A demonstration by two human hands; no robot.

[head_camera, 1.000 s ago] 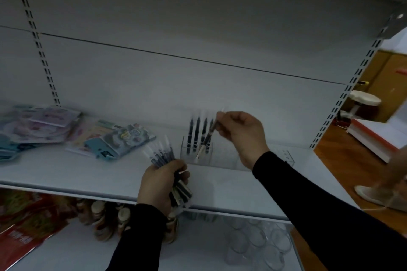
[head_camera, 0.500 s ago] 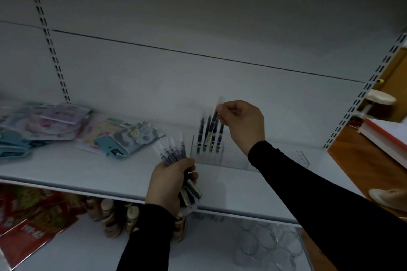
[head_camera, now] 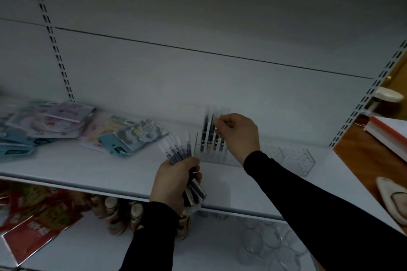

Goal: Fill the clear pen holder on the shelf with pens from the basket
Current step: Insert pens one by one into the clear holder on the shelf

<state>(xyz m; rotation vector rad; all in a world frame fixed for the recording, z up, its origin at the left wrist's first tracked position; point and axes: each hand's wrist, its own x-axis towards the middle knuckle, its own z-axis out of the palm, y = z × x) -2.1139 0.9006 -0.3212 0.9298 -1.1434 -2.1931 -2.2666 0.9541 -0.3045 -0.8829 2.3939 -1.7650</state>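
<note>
White metal shelf [head_camera: 88, 171] spans mid-frame; wood floor [head_camera: 363, 160] at right. Clear plastic pen holder [head_camera: 295, 160] stands centre-right. Left hand [head_camera: 174, 180] grips a pen bundle [head_camera: 178, 152]; right hand [head_camera: 237, 134] pinches one pen [head_camera: 217, 121] above the holder. Packet writing unreadable.

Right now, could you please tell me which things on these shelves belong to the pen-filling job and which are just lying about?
Part of the job:
- clear pen holder, a few pens standing in it
- bundle of pens held by the left hand
- single pen pinched by the right hand

Just lying about:
- stationery packs
- red packets
- clear cups
</note>
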